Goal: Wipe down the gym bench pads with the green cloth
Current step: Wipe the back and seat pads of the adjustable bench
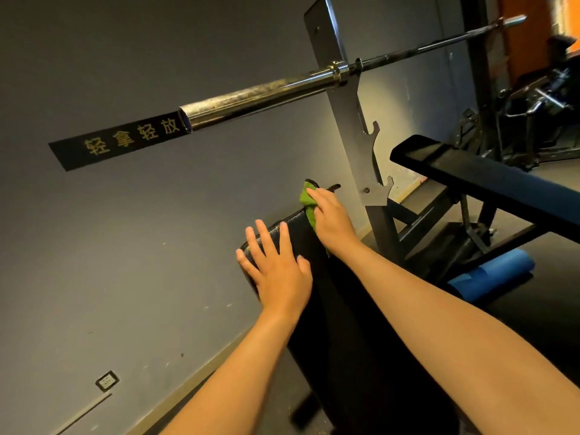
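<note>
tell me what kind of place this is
A gym, most likely its free-weights area. A barbell lies on a steel rack, a black padded bench stands beside it with a second bench to the right, and a rolled blue mat lies on the floor.

We see a dim room, lit warmly from the upper right, where a bright orange wall panel [530, 42] glows almost overexposed. The long chrome steel barbell [257, 95] carries a hard streak of glare along its sleeve. The black vinyl bench pad [345, 309] sinks into near-featureless shadow, and the matte grey wall [125, 246] darkens toward the left corners. Wide-angle distortion tilts and bows the grey steel rack upright [345, 98]; the dark machinery [533, 108] at far right looks soft and grainy.
</note>
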`<state>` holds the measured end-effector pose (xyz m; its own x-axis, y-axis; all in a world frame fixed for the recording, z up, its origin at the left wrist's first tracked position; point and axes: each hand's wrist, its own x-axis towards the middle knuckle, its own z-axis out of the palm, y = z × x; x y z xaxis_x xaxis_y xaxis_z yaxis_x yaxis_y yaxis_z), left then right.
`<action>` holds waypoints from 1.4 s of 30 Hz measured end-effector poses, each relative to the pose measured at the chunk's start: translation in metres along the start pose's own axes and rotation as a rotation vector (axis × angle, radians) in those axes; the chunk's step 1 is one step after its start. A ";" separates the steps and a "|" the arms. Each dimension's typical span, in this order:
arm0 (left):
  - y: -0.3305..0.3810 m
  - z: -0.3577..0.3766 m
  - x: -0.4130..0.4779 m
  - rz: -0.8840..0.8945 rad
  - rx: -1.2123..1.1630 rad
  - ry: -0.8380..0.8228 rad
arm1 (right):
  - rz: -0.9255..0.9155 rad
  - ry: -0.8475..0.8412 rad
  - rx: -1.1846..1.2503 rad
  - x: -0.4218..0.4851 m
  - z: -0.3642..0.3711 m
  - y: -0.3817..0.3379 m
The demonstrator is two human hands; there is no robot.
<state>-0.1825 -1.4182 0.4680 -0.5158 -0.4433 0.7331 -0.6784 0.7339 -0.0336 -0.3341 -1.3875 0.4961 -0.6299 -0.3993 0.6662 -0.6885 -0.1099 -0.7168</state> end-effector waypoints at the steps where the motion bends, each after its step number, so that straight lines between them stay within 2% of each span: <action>1: 0.007 -0.001 0.008 0.017 0.012 -0.047 | -0.024 -0.020 -0.002 0.009 0.002 0.000; 3: 0.022 0.004 0.016 0.048 0.039 -0.096 | 0.020 0.007 0.017 0.014 0.004 0.004; 6: 0.032 0.012 0.016 0.042 0.059 -0.045 | 0.090 0.106 0.050 -0.001 0.007 0.014; 11: 0.030 0.017 0.015 0.057 0.057 -0.005 | 0.416 0.162 0.139 -0.051 -0.002 0.047; 14: 0.030 0.018 0.015 0.059 0.025 0.002 | 0.490 0.173 0.079 -0.092 -0.007 0.063; 19: 0.029 0.013 0.013 0.078 0.017 -0.029 | 0.348 0.138 0.114 -0.076 -0.012 0.040; 22: 0.025 0.011 0.012 0.093 0.036 -0.031 | 0.157 0.075 0.077 -0.049 -0.008 0.015; 24: 0.019 0.010 0.011 0.114 0.038 -0.005 | -0.019 -0.008 0.047 -0.038 -0.001 -0.002; 26: 0.014 0.010 0.010 0.135 0.034 0.012 | -0.120 -0.092 0.006 -0.036 0.006 -0.011; 29: 0.005 0.006 0.010 0.160 0.004 0.013 | -0.084 -0.083 -0.057 -0.047 0.008 -0.003; 33: -0.015 -0.002 0.002 0.183 -0.008 0.009 | 0.161 -0.021 -0.092 -0.081 0.001 0.020; 37: -0.023 -0.007 -0.015 -0.055 -0.146 -0.021 | 0.264 0.025 -0.033 -0.091 0.006 0.002; 39: -0.024 -0.008 -0.018 -0.073 -0.235 -0.024 | 0.171 -0.036 -0.029 -0.093 0.012 -0.012; 42: -0.027 -0.009 -0.018 -0.042 -0.327 -0.013 | -0.117 -0.214 -0.049 -0.091 0.021 -0.030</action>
<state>-0.1501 -1.4255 0.4624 -0.4992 -0.4817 0.7203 -0.4967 0.8402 0.2176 -0.2483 -1.3665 0.4528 -0.4577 -0.5706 0.6818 -0.7725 -0.1244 -0.6227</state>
